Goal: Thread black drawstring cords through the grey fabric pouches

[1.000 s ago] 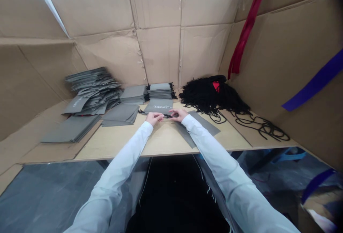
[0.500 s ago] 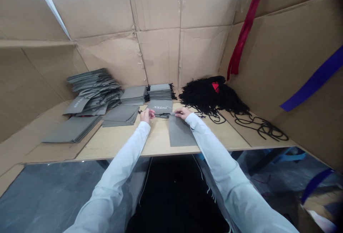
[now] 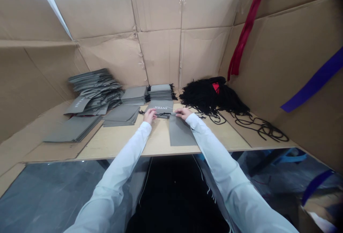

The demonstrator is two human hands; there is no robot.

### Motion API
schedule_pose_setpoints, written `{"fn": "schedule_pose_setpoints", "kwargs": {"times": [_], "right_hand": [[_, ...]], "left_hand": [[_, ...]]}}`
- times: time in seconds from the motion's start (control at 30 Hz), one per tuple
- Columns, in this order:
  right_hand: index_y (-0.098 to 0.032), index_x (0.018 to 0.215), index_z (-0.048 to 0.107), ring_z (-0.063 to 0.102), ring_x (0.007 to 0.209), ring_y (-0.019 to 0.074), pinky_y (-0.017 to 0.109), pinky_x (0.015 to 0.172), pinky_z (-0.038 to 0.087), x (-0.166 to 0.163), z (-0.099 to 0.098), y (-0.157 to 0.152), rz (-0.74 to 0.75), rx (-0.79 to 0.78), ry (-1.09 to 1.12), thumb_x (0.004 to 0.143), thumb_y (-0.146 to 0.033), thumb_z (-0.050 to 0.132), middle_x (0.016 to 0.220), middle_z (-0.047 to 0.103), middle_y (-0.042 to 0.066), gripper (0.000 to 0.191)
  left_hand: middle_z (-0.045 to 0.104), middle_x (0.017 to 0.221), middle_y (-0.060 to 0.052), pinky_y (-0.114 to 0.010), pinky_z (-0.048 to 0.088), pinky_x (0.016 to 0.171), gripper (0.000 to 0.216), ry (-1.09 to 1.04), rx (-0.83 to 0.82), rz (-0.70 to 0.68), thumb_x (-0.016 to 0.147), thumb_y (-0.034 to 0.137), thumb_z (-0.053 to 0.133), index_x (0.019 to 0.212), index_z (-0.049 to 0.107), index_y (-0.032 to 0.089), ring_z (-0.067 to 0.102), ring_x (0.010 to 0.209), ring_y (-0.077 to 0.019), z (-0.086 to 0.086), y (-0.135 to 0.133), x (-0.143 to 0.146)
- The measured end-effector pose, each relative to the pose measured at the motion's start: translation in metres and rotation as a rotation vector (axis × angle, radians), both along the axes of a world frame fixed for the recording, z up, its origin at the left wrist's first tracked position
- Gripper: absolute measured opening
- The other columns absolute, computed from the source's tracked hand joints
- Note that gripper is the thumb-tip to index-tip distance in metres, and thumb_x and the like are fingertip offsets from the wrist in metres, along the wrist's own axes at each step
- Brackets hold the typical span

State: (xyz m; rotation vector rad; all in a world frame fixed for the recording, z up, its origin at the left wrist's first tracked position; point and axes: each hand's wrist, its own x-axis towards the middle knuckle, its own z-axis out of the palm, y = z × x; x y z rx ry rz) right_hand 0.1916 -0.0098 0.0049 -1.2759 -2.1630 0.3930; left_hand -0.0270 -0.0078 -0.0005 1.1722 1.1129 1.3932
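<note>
Black cord heap (image 3: pixel 211 97), pouch stack (image 3: pixel 160 92) beyond hands (image 3: pixel 183 113)

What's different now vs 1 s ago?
The hands have moved apart: left hand slightly left, right hand slightly right. The near gray pouch swung from slanted to roughly square with the table edge, its top edge at the right fingers. Whether the left holds cord is unclear. Unchanged: black cord pile, tall gray stack.

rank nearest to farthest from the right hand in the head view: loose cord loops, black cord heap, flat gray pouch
1. Flat gray pouch: touching the right hand, toward the front of the table.
2. Black cord heap: behind and to the right.
3. Loose cord loops: farthest out, on the right.
</note>
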Motion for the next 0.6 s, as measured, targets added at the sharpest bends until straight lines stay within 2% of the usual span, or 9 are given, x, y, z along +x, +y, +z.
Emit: {"fn": "schedule_pose_setpoints", "kwargs": {"times": [0.1,0.17,0.27,0.33,0.6], "right_hand": [[-0.015,0.086,0.062,0.054,0.074,0.0148,0.027,0.071,0.041,0.0,-0.001,0.001,0.027,0.003,0.004,0.067,-0.017,0.054,0.079,0.062,0.004,0.02],[-0.015,0.087,0.061,0.054,0.075,0.0147,0.027,0.071,0.04,0.0,-0.001,0.0,0.027,-0.01,0.002,0.068,-0.017,0.053,0.08,0.062,0.005,0.021],[-0.014,0.087,0.061,0.054,0.075,0.0148,0.027,0.072,0.04,-0.001,0.001,-0.002,0.0,-0.029,-0.012,0.068,-0.017,0.053,0.08,0.062,0.005,0.021],[-0.014,0.086,0.061,0.054,0.074,0.0146,0.026,0.071,0.04,-0.001,0.003,-0.003,-0.006,-0.031,-0.02,0.068,-0.016,0.054,0.08,0.062,0.005,0.02],[-0.015,0.083,0.063,0.055,0.071,0.0154,0.027,0.069,0.041,-0.001,0.003,-0.003,-0.025,-0.001,-0.031,0.067,-0.016,0.055,0.076,0.063,0.004,0.019]], "left_hand": [[0.055,0.061,0.0,-0.019,0.035,0.042,0.028,0.073,-0.075,-0.206,0.052,0.019,0.06,0.078,0.054,0.012,0.047,0.045,-0.0075,-0.005,-0.002,0.008],[0.054,0.056,0.0,-0.02,0.034,0.041,0.027,0.129,-0.056,-0.275,0.05,0.024,0.064,0.071,0.055,0.011,0.045,0.042,-0.0067,-0.006,-0.005,0.012],[0.053,0.052,0.0,-0.02,0.032,0.04,0.028,0.17,0.006,-0.297,0.05,0.034,0.065,0.062,0.055,0.01,0.042,0.04,-0.0057,-0.005,-0.008,0.013],[0.056,0.055,-0.001,-0.02,0.031,0.04,0.031,0.176,0.027,-0.298,0.05,0.036,0.065,0.064,0.057,0.01,0.042,0.041,-0.0056,-0.004,-0.01,0.011],[0.06,0.058,-0.005,-0.021,0.034,0.044,0.028,0.212,0.027,-0.264,0.051,0.035,0.065,0.06,0.061,0.009,0.046,0.045,-0.0078,0.001,-0.011,0.006]]}}
